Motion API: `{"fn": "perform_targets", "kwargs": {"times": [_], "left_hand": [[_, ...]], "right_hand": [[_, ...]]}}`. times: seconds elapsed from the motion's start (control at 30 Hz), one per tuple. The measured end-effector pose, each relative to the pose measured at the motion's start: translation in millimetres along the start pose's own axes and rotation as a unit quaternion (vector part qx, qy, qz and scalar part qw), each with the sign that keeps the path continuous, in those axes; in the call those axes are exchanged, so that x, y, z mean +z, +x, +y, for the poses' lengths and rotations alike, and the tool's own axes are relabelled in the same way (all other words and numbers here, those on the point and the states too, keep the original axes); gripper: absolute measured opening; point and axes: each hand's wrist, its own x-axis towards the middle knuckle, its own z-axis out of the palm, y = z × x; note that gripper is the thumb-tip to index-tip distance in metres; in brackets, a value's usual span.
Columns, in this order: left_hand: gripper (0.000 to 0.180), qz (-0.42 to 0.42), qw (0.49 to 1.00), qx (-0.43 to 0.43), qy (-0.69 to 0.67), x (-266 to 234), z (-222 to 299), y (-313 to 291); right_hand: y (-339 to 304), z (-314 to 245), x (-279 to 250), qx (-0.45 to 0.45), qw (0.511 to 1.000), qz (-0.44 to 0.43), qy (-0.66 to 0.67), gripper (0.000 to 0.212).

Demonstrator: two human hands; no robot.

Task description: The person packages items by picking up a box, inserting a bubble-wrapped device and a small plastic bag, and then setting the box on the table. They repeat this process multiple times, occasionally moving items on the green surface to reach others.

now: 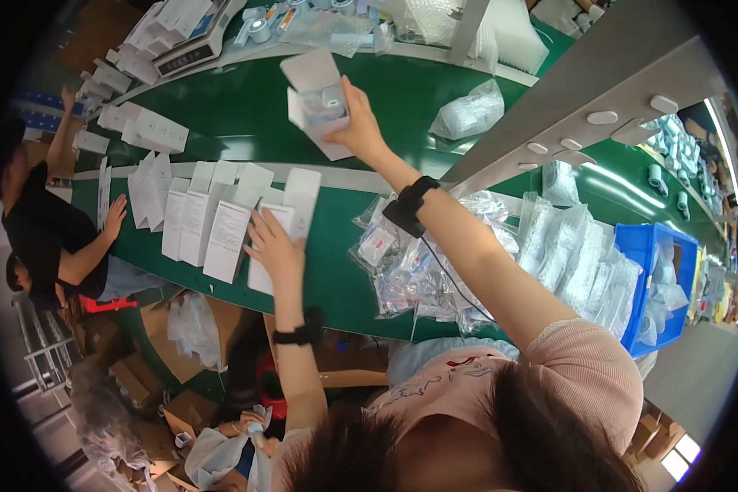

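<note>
My right hand (361,127) is raised over the green bench and grips a small white box (310,74) by its side. The box's flap stands up, and a pale item in clear wrap (330,100) shows inside. My left hand (277,250) lies with spread fingers over a white carton (260,277) at the right end of a row. Other white cartons (224,238) lean side by side to its left, several with flaps raised. An open flap (302,197) stands just beyond my left hand.
Clear bags of small parts (394,262) and bubble-wrapped packs (578,254) lie to the right, beside a blue bin (687,279). A bubble-wrapped bundle (469,111) rests on the far bench under a grey metal post (582,98). A co-worker's hand (115,215) is at the left.
</note>
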Motion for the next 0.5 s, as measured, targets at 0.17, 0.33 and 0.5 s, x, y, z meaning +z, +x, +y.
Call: {"fn": "perform_targets", "kwargs": {"times": [0.17, 0.33, 0.5], "left_hand": [[0.091, -0.113, 0.990, -0.027, -0.081, -36.1, 39.5, -40.3], [0.081, -0.179, 0.951, -0.026, -0.250, -15.5, -10.7, -13.6], [0.073, -0.298, 0.745, -0.054, -0.595, 8.9, 2.0, -1.3]], "right_hand": [[-70.4, -45.6, -44.5, 0.030, 0.989, -0.103, -0.104, 0.087], [-109.4, -81.7, -213.2, 0.198, 0.813, -0.519, -0.173, 0.030], [-87.8, 127.7, -300.4, 0.060, 0.986, -0.150, -0.052, 0.045]]}}
